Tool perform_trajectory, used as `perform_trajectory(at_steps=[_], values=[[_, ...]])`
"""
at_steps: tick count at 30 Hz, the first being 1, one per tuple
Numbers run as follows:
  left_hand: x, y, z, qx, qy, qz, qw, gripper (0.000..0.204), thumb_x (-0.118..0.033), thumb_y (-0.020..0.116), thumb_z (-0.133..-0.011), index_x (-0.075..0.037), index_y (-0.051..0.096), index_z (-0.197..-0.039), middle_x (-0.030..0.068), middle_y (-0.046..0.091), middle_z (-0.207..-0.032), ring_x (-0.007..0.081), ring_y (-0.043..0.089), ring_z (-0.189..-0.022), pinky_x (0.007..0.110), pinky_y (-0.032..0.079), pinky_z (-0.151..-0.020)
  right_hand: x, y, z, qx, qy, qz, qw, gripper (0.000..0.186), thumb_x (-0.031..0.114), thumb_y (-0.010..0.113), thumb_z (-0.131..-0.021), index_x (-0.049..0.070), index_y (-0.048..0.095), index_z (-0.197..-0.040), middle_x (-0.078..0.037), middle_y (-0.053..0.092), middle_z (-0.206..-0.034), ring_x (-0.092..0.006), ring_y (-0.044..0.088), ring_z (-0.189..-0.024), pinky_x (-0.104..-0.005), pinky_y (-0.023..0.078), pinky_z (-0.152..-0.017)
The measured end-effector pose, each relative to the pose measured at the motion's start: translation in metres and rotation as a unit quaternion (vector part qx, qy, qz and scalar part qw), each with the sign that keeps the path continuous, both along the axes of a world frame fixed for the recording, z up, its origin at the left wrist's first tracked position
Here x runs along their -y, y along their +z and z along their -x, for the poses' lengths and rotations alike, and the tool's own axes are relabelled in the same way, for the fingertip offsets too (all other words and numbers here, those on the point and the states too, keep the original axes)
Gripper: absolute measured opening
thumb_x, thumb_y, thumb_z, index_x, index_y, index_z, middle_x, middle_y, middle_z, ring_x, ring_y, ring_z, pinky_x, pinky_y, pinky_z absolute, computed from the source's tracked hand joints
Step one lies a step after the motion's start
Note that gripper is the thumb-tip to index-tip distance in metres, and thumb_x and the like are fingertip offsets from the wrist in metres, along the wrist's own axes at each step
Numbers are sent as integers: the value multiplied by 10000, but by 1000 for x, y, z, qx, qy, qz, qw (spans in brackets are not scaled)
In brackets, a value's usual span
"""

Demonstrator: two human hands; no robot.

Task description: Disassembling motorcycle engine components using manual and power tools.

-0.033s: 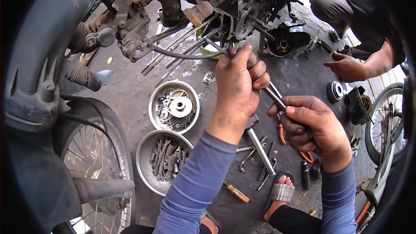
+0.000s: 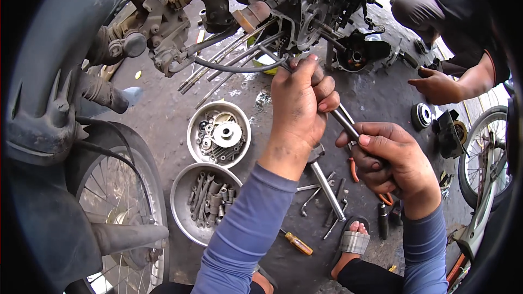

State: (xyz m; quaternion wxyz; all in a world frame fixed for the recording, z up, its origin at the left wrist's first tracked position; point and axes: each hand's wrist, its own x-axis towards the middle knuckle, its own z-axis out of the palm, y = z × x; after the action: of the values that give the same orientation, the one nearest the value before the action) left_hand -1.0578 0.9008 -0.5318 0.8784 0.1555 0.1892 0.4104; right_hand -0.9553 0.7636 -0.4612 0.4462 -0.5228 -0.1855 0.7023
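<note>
My left hand (image 2: 299,103) is closed around the upper part of a long metal bar (image 2: 345,118), just below the open engine housing (image 2: 301,11) of a motorbike. My right hand (image 2: 395,160) grips the same bar lower down and to the right, thumb along it. The bar slants from the engine down toward my right hand; its upper end is hidden by my left hand and the parts there. A black hose (image 2: 229,68) loops just left of that hand. Several long rods (image 2: 210,60) stand out from the engine behind it.
Two metal bowls hold small parts (image 2: 190,133) and tools (image 2: 180,209). A screwdriver (image 2: 298,242), a T-handle tool (image 2: 327,188) and pliers (image 2: 354,167) lie below my hands. The front wheel (image 2: 158,190) is left. A co-worker's hand (image 2: 436,84) and a bicycle (image 2: 474,169) are right.
</note>
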Motion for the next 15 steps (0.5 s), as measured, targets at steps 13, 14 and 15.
perform_trajectory(at_steps=[13,14,15], values=[[1,2,4,-21,-7,14,1000,275,-115,535,-940,-155,392,-708,-76,247,-582,53,216,-474,233,204,-437,0,-34,-8,-284,-37,-6,958,247,86,430,-948,-88,488,-1113,30,317,-604,-8,249,-416,-180,176,-308],[3,3,5,-16,-1,8,1000,274,-113,534,-940,-154,392,-709,-75,249,-584,53,218,-476,234,205,-438,0,-31,-8,-256,-27,-4,966,266,82,428,-950,-97,488,-1137,36,309,-596,-6,241,-412,-181,173,-310],[4,4,6,-15,9,11,1000,273,-112,532,-940,-154,392,-709,-74,252,-586,54,220,-478,234,206,-440,1,-28,-5,-263,-40,-7,964,266,82,428,-950,-97,488,-1137,36,309,-596,-6,241,-412,-181,173,-310]])
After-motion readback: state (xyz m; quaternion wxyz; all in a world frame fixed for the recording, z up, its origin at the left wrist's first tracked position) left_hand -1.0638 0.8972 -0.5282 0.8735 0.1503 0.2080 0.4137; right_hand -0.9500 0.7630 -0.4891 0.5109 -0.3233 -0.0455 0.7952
